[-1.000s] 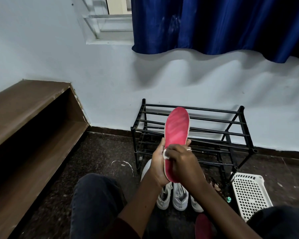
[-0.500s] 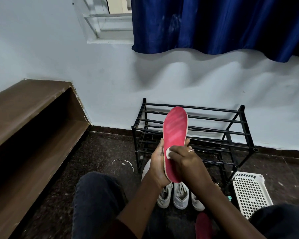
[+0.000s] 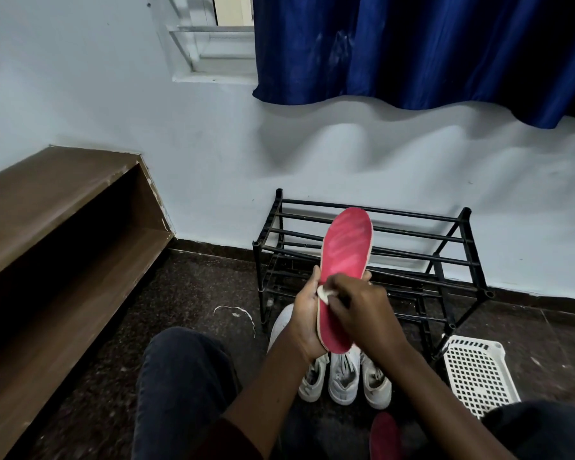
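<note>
The red insole (image 3: 346, 247) is held upright in front of the shoe rack (image 3: 445, 260), its toe end up and overlapping the rack's top bars in the view. Its red face is turned toward the camera and shows pale streaks; a light rim runs along its edge.

The left hand (image 3: 307, 317) grips the lower half of the insole from behind, with the thumb on one edge and a fingertip showing at the other. The right hand (image 3: 362, 310) is curled and pinches a small white wad (image 3: 324, 292), pressing it against the red face near the middle of the insole.

Room, referenced to the shoe rack:
- The rack is black, made of metal bars in tiers, and stands against the pale blue wall (image 3: 146, 127) on a dark speckled floor (image 3: 196, 293).
- White sneakers (image 3: 344, 376) lie on the floor directly in front of the rack, below the hands.
- A white perforated basket (image 3: 478, 376) stands on the floor at the rack's front right corner.
- A thin white scrap (image 3: 236, 313) lies on the floor just left of the rack.
- A brown wooden shelf unit (image 3: 63, 227) runs along the side wall, well left of the rack.
- A dark blue curtain (image 3: 412, 51) hangs high above the rack, with a white window frame (image 3: 210, 54) beside it.
- A second red piece (image 3: 384, 433) lies on the floor in front of the sneakers; it is blurred.
</note>
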Motion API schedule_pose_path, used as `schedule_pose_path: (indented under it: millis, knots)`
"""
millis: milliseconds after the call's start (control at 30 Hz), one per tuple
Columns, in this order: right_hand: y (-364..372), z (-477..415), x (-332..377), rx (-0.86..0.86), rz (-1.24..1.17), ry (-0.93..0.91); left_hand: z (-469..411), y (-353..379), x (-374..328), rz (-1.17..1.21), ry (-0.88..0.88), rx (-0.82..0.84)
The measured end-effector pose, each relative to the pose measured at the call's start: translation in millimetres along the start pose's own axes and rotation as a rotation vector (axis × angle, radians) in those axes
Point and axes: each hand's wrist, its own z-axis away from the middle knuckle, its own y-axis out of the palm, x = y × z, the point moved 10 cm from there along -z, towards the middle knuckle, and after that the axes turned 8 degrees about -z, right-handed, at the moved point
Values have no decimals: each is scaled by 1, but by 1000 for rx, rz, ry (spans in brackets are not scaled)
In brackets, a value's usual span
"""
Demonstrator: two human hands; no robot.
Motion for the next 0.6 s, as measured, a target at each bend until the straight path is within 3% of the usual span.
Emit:
schedule_pose_path:
  millis: [167,367,467,600]
  knots:
    - [-12,-10,-6,-66,-187,121,-1,7,-8,49,19,23]
    - [4,19,3,144,-339,195,-15,-10,-19,-127,68,31]
    - [6,15,4,189,-301,182,-13,-13,-10,-21,5,13]
    - [-9,-13,4,69,-112,56,-1,6,-5,73,-6,26]
